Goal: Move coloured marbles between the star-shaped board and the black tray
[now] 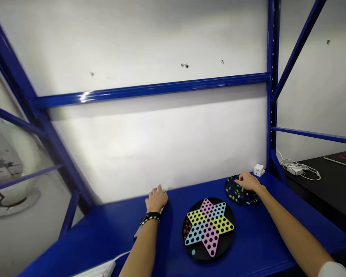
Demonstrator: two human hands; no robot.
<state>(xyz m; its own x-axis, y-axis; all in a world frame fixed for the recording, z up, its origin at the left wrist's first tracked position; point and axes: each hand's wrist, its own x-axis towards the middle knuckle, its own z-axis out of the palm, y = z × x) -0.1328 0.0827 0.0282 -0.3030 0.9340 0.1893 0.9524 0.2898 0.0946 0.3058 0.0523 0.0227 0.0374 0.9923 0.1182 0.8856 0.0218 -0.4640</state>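
Note:
A black round Chinese checkers board (227, 246) lies on the blue tabletop, with a star of pink, blue and yellow sections full of dark holes. Reddish marbles (187, 227) sit in its left rim, and a pale blue disc (193, 252) shows near its front. Beyond it to the right is a black round tray (238, 199) with many coloured marbles. My right hand (248, 181) is over this tray, fingers curled together; what they hold, if anything, is hidden. My left hand (156, 199) rests palm down at the back, fingers loosely apart, beside or on a flat phone-like object (137, 232).
Blue metal shelf posts and a crossbar (161, 89) frame the table before a white wall. A white charger (258, 170) stands at the back right. A white power strip (100, 269) lies at the front left. White cables (298, 169) lie on a dark table at right.

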